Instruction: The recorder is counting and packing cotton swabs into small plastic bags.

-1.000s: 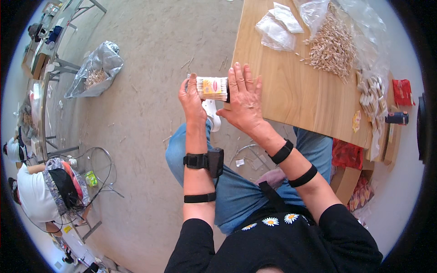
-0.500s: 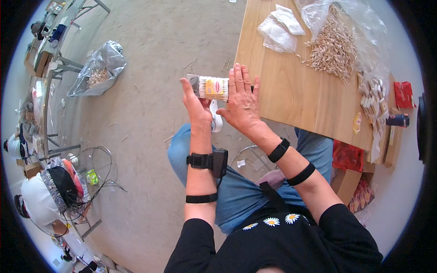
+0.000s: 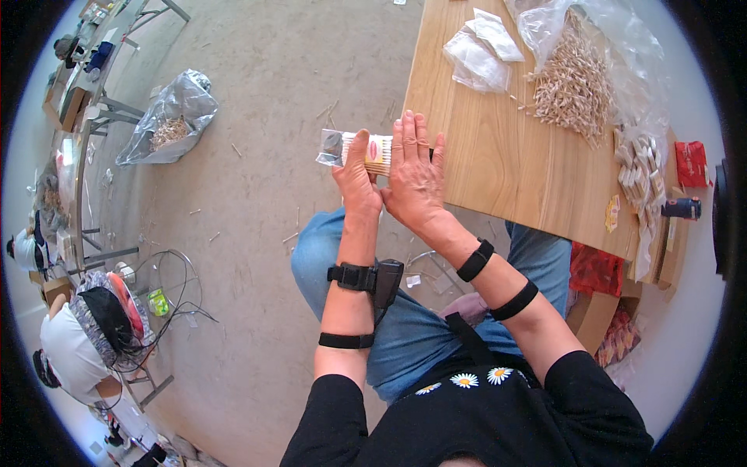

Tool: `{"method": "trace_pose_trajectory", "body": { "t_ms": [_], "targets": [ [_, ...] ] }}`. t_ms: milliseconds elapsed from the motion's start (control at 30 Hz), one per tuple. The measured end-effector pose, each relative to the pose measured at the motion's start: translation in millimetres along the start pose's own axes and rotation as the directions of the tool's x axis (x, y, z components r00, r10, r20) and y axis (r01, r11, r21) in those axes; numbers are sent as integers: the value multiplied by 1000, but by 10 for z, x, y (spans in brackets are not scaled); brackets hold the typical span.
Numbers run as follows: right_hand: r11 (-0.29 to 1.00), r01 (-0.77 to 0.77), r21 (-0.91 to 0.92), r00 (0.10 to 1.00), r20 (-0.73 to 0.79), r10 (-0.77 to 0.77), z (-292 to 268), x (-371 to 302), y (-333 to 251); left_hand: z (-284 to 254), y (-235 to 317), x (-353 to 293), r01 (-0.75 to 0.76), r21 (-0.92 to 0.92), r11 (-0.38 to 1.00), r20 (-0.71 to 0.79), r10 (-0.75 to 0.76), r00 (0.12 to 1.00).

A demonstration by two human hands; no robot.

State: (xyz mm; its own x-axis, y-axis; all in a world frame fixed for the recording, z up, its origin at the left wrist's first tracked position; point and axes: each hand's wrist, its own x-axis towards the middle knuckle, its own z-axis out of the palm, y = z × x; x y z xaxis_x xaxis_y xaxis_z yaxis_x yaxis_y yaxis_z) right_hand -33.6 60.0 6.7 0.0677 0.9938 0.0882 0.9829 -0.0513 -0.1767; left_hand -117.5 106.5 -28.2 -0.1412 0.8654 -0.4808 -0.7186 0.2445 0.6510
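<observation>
A clear plastic pack of cotton swabs (image 3: 377, 146) with a yellow and red label lies between my hands, just off the table's left edge. My left hand (image 3: 358, 183) grips it, thumb laid across the top and fingers mostly hidden beneath. The loose end of its plastic bag sticks out past my left thumb. Flat and with fingers stretched out, my right hand (image 3: 415, 171) rests over the pack's right end; what lies under that palm is hidden.
On the wooden table (image 3: 498, 156) are flat clear bags (image 3: 478, 58), a heap of loose swabs (image 3: 572, 78) spilling from a big plastic bag, and stacked packs (image 3: 642, 167). A dark can (image 3: 682, 208) is at the right. A swab-filled bag (image 3: 171, 128) hangs at the left; people sit there.
My left hand has shifted right, and its thumb has come down over the pack, where before it stood upright at the bag's end. My right hand has barely moved.
</observation>
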Motion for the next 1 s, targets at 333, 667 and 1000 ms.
{"method": "trace_pose_trajectory", "body": {
  "t_ms": [333,667,1000],
  "targets": [
    [1000,9,-10,1000,-23,-9,-2,5,0,4,-31,-64,20,-12,1000,147,-18,989],
    [998,6,67,1000,14,-7,-78,-152,-53,-34,105,13,52,-14,999,38,-51,998],
    [999,-8,-41,1000,-5,7,-2,-106,-133,-23,-9,46,-11,-25,1000,82,13,997]
  ]
}}
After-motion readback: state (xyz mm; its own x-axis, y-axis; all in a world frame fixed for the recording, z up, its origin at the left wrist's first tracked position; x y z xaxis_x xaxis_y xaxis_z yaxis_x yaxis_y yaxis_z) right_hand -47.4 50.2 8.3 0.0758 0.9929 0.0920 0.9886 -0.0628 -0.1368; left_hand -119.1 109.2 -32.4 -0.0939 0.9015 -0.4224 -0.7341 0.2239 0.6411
